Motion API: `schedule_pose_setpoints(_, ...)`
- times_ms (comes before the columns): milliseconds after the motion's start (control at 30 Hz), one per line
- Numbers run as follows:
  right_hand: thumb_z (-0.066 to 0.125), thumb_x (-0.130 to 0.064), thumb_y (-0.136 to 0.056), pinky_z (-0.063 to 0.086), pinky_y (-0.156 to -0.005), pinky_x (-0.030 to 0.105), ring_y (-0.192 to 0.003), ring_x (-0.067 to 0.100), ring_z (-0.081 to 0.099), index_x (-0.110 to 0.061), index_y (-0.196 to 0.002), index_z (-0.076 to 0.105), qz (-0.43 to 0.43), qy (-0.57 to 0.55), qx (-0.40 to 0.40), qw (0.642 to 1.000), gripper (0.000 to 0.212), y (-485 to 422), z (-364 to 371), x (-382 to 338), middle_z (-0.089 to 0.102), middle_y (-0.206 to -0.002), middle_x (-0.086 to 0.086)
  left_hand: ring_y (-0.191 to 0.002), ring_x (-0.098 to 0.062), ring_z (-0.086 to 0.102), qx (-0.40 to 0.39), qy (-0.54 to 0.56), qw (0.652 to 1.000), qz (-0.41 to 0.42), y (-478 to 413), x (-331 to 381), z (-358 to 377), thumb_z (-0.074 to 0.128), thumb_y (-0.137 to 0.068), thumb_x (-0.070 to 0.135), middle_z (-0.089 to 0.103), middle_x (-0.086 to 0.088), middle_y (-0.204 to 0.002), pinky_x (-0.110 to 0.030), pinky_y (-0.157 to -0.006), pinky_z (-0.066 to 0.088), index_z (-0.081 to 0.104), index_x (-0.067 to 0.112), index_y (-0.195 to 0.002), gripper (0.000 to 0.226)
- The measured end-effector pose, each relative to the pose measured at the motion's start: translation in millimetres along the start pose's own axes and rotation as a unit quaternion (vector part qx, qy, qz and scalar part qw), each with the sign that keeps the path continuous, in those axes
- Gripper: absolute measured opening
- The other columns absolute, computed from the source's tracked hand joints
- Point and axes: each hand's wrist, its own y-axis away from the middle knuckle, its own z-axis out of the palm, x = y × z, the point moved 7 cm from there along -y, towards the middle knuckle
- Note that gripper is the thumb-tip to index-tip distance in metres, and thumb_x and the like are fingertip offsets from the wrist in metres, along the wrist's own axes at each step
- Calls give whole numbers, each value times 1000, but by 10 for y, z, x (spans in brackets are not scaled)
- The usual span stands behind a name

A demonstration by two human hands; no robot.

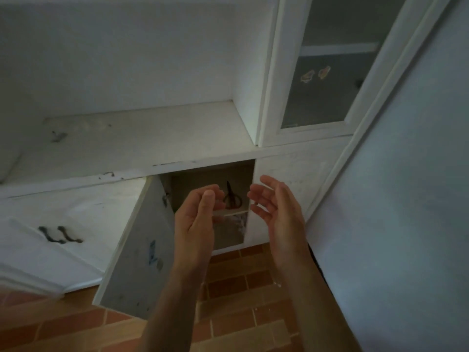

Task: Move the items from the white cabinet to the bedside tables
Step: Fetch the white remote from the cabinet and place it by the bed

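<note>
White cabinet, low compartment open, scissors inside.

White cabinet [177,153], paint scuffed and chipped along the front edge. One lower door [137,250] is swung out to the left, showing a dark compartment [203,179]. Dark scissors [232,198] stand upright against its back wall, blades up, handles down, above a thin shelf [236,213]. Under the shelf lies a pale crumpled thing [239,222], too blurred to identify.
</note>
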Motion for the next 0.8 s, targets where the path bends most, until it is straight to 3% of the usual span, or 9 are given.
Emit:
schedule_pose_setpoints(167, 34, -36, -105, 54, -99, 38, -107, 15, 70, -20, -127, 61, 24, 27, -7, 999, 38, -405, 173, 188, 74, -114, 1, -98, -16, 67, 26, 11, 1000, -9, -409, -127, -81, 41, -104, 25, 71, -1, -105, -29, -77, 53, 67, 20, -107, 27)
schedule_pose_setpoints(300, 35, -35, -105, 55, -98, 37, -107, 18, 70, -18, -124, 62, 44, 42, 14, 998, 37, -731, 283, 349, 73, -115, 5, -99, -18, 68, 19, 23, 999, -19, -793, -350, -156, 41, -104, 26, 71, 0, -107, -31, -79, 56, 66, 17, -110, 28)
schedule_pose_setpoints(433, 34, -32, -106, 53, -101, 42, -111, 25, 68, -13, -127, 61, 69, 57, 43, 995, 39, -1004, 374, 579, 72, -117, 11, -98, -20, 69, 5, 35, 998, -47, -1190, -617, -211, 42, -104, 27, 72, -1, -107, -42, -84, 59, 67, 16, -111, 28)
schedule_pose_setpoints(567, 35, -33, -106, 53, -101, 45, -109, 25, 69, -14, -123, 63, 97, 68, 45, 992, 38, -1246, 500, 849, 73, -115, 11, -92, -12, 68, 17, 21, 998, -56, -1501, -837, -246, 42, -105, 24, 71, 2, -102, -34, -79, 58, 68, 19, -107, 26)
schedule_pose_setpoints(800, 26, -44, -105, 53, -97, 38, -107, 19, 71, -21, -126, 62, 134, 66, 63, 987, 47, -1597, 491, 1470, 74, -114, 6, -91, -16, 68, 3, 17, 996, -87, -1808, -1405, -242, 42, -105, 23, 72, -4, -99, -29, -79, 57, 69, 17, -105, 28)
